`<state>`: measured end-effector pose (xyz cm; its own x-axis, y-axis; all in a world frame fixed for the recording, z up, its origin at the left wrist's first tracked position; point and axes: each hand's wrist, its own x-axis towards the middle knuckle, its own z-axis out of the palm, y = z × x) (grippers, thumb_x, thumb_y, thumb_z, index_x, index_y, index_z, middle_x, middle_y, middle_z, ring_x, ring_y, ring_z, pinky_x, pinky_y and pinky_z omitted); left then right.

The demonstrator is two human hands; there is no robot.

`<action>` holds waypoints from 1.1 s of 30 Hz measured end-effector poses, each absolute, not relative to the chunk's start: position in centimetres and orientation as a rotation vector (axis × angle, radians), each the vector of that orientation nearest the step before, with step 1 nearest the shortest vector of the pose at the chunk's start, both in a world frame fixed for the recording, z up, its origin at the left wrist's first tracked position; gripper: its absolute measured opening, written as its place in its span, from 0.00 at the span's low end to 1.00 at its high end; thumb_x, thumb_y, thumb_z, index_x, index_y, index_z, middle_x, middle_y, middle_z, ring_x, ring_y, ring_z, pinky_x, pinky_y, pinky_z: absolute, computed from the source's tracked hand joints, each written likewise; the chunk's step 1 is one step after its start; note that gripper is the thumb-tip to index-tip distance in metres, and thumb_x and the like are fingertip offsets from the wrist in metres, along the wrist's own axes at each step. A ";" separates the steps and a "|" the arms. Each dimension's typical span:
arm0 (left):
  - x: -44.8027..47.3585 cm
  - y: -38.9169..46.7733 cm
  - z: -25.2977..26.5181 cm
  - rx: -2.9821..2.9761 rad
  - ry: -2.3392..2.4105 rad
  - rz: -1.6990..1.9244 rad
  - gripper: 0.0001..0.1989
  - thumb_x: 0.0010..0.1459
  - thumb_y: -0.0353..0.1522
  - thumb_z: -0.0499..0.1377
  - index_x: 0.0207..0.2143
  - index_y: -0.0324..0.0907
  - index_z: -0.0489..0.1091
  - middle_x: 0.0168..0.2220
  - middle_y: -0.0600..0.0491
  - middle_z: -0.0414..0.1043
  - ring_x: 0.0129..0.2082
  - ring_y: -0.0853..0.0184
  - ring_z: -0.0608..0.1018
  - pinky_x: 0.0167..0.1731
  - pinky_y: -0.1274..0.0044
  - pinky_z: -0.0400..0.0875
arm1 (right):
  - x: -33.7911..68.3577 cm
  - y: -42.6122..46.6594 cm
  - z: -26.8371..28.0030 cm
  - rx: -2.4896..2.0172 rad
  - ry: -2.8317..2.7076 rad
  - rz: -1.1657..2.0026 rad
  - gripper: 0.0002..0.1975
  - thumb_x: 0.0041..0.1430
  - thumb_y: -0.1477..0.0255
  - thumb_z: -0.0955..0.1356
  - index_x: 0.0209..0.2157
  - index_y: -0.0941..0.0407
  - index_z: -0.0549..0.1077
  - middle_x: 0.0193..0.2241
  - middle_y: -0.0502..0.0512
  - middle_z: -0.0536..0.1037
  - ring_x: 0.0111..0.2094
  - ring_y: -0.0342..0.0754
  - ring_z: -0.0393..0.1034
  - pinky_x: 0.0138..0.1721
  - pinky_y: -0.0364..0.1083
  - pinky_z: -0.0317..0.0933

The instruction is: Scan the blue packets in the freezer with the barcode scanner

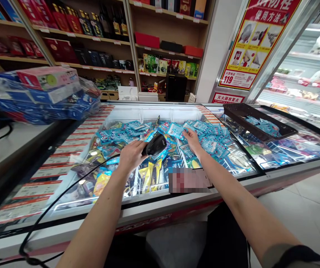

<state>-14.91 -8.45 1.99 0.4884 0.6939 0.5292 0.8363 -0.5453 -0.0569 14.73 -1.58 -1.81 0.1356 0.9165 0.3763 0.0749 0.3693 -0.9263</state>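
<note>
In my left hand [130, 155] is a black barcode scanner [156, 144], its cable trailing down to the lower left. The scanner's head points right, toward the blue packets. My right hand [192, 140] pinches the edge of a small blue packet [176, 130] with a pale label side up. More blue packets [211, 145] lie in a loose heap to the right of that hand, and another group [120, 133] spreads to the left. All of them rest on the glass top of a chest freezer [73, 186], above wrapped frozen goods.
A dark brown tray [285, 131] with several blue packets stands at the right. Plastic-wrapped boxes [48, 95] are piled on the left. The scanner cable [62, 195] crosses the freezer's left side. Near the front edge lies a flat, blurred-out item [189, 181]. Stocked shelves [165, 48] stand behind.
</note>
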 end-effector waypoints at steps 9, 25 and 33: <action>-15.0 -8.6 2.0 -2.419 -1.287 -0.643 0.15 0.54 0.34 0.55 0.44 0.41 0.69 0.39 0.47 0.74 0.42 0.59 0.74 0.36 0.72 0.67 | 15.3 -0.4 -2.8 -1.064 -1.342 0.718 0.24 0.52 0.55 0.67 0.47 0.54 0.69 0.21 0.43 0.51 0.22 0.40 0.50 0.27 0.41 0.53; -14.9 -8.3 1.6 -2.423 -1.270 -0.640 0.14 0.54 0.36 0.56 0.42 0.41 0.69 0.38 0.48 0.73 0.41 0.59 0.74 0.36 0.72 0.65 | 15.2 -0.2 -3.1 -1.064 -1.358 0.737 0.22 0.52 0.58 0.67 0.46 0.54 0.69 0.21 0.42 0.51 0.22 0.39 0.52 0.26 0.40 0.53; -14.8 -8.3 1.5 -2.441 -1.272 -0.618 0.14 0.54 0.36 0.56 0.43 0.42 0.68 0.37 0.49 0.73 0.41 0.59 0.73 0.36 0.73 0.65 | 15.1 -0.4 -2.8 -1.107 -1.387 0.701 0.23 0.52 0.56 0.66 0.46 0.54 0.69 0.21 0.43 0.49 0.22 0.40 0.51 0.26 0.41 0.53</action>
